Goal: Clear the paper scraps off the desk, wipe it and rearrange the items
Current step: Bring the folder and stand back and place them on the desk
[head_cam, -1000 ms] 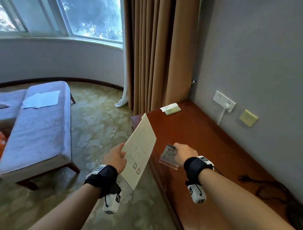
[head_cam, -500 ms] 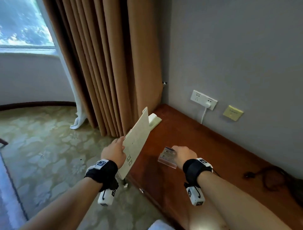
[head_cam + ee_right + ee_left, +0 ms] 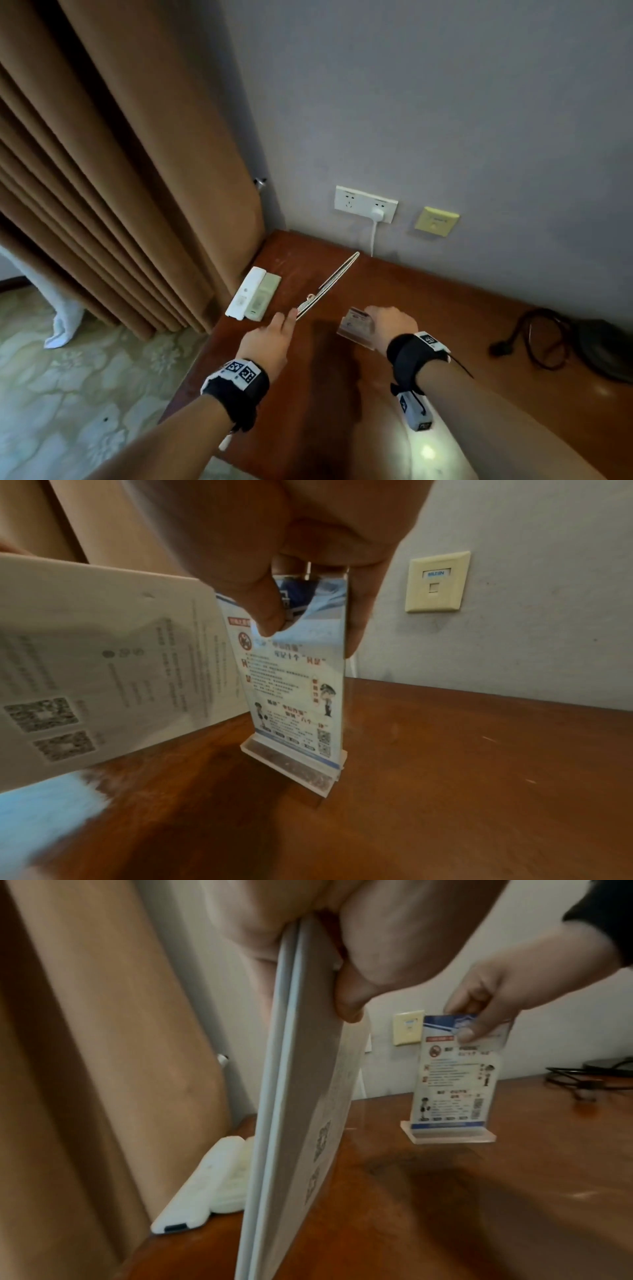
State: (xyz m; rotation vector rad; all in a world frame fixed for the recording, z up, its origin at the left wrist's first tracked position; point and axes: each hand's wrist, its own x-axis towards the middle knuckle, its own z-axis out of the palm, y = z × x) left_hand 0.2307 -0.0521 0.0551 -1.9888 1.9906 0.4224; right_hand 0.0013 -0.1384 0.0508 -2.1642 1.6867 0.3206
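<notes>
My left hand (image 3: pixel 270 337) pinches a thin cream folder (image 3: pixel 329 284) (image 3: pixel 298 1110) by its top edge, holding it upright and edge-on over the brown desk (image 3: pixel 428 342); its printed side with QR codes (image 3: pixel 103 669) faces my right hand. My right hand (image 3: pixel 387 325) grips the top of a clear acrylic sign stand (image 3: pixel 356 327) (image 3: pixel 452 1080) (image 3: pixel 298 685) with a printed notice inside. The stand hangs upright just above the desk, its base close to the surface. Two remotes, a white one (image 3: pixel 245 293) and a pale green one (image 3: pixel 262 296), lie side by side at the desk's left corner.
A brown curtain (image 3: pixel 120 171) hangs left of the desk. The wall behind carries a white socket (image 3: pixel 364 204) with a plugged charger and a yellow data port (image 3: pixel 436 221). A dark cable (image 3: pixel 537 339) coils at the desk's right. Patterned floor lies to the left.
I have turned right and stepped toward the desk. Both hands have moved forward over the desktop; the folder now stands edge-on beside the remotes, and the sign stand has come lower.
</notes>
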